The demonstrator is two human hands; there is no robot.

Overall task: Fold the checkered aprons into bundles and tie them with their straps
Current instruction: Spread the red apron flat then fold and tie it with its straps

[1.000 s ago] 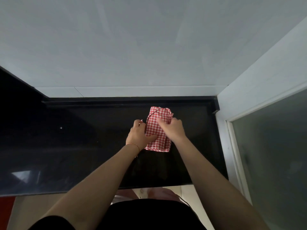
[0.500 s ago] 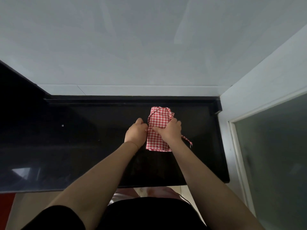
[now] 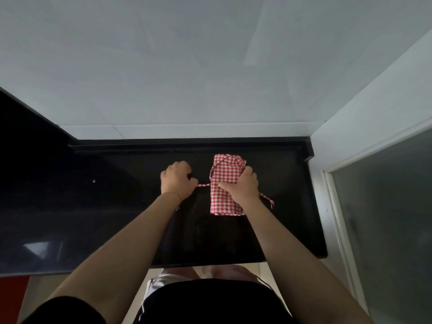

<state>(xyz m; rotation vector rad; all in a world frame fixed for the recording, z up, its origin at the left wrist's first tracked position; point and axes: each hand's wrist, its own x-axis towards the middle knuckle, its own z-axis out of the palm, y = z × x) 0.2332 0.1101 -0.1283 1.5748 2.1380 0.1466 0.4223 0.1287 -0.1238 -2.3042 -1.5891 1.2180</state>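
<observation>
A red-and-white checkered apron (image 3: pixel 225 176), folded into a narrow bundle, lies on the black countertop (image 3: pixel 117 206) toward its right end. My right hand (image 3: pixel 243 187) presses down on the bundle's right side, thumb across the middle. A thin checkered strap (image 3: pixel 203 185) runs taut from the bundle's left edge into my left hand (image 3: pixel 176 181), which is closed on it a short way to the left. Another strap end (image 3: pixel 266 198) trails out to the right from under my right hand. One strap loops over the bundle's top.
A white wall rises behind the counter. On the right stands a white frame with a frosted glass panel (image 3: pixel 385 218). The counter's front edge runs just before my body; a red surface (image 3: pixel 11 298) shows at the lower left.
My left hand has moved left, away from the bundle, drawing a strap out taut. My right hand stays pressed on the bundle.
</observation>
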